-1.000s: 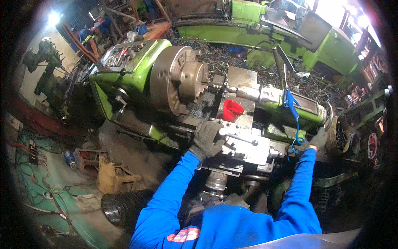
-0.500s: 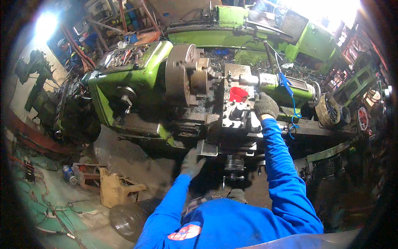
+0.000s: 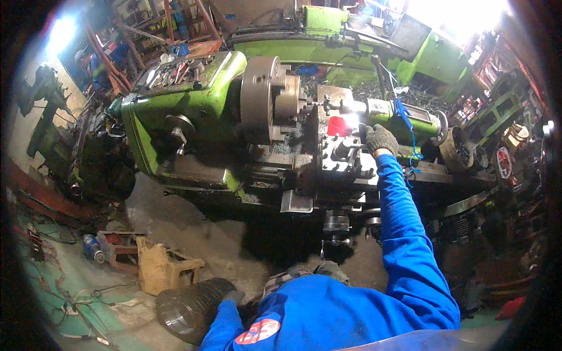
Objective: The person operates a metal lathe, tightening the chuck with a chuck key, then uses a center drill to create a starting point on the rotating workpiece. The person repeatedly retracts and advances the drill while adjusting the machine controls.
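My right hand (image 3: 381, 140), in a grey knit glove, is closed at the end of the handle (image 3: 355, 146) of the lathe's tool post (image 3: 341, 153). A red cup-like container (image 3: 338, 126) stands just behind the post. Lower left, my left hand (image 3: 235, 296) hangs beside a dark ribbed drum (image 3: 188, 310); its fingers are mostly hidden, and whether it touches the drum is unclear. Left of the tool post is the large lathe chuck (image 3: 259, 99). A small metal tray (image 3: 297, 202) sticks out at the carriage's front.
The green headstock (image 3: 202, 96) carries loose tools on top. At the right are the tailstock (image 3: 410, 120), a blue air gun (image 3: 401, 114) with a coiled hose, and a round bin (image 3: 455, 149). A wooden stool-like block (image 3: 158, 266) and cables lie on the floor at left.
My left hand has left the metal tray and dropped down and left toward the drum. My right hand stays at the tool post handle. The view has shifted slightly, and the chuck looks sharper.
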The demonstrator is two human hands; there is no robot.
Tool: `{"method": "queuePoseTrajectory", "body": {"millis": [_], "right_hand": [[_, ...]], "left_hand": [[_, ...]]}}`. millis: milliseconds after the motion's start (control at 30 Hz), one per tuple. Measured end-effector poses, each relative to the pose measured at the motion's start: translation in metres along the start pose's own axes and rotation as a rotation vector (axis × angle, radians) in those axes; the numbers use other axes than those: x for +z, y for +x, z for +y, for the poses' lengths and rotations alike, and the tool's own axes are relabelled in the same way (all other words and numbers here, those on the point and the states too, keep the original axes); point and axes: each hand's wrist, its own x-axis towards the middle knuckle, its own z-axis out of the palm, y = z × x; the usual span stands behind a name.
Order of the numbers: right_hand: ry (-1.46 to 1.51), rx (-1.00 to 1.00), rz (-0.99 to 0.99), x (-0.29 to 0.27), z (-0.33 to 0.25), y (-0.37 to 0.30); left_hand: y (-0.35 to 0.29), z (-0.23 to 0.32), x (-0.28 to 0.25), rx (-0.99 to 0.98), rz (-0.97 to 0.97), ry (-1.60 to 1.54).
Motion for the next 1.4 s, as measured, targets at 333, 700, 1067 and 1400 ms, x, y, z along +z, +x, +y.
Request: {"method": "queuePoseTrajectory", "body": {"millis": [333, 700, 1067, 1400], "right_hand": [[0.425, -0.360, 0.389, 0.059, 0.230, 0.157], [0.946, 0.347, 0.297, 0.005, 0.441, 0.342], [1.317, 0.494, 0.410, 0.043, 0.416, 0.407], [0.253, 0.420, 0.238, 0.020, 0.530, 0.506]], "left_hand": [[-0.092, 0.287, -0.174, 0.664, 0.494, -0.369], [-0.218, 0.556, -0.338, 1.418, 1.090, -0.186], [-0.208, 0.603, -0.364, 1.459, 0.899, -0.117], [-0.204, 0.604, -0.367, 1.455, 0.885, -0.167]]}}
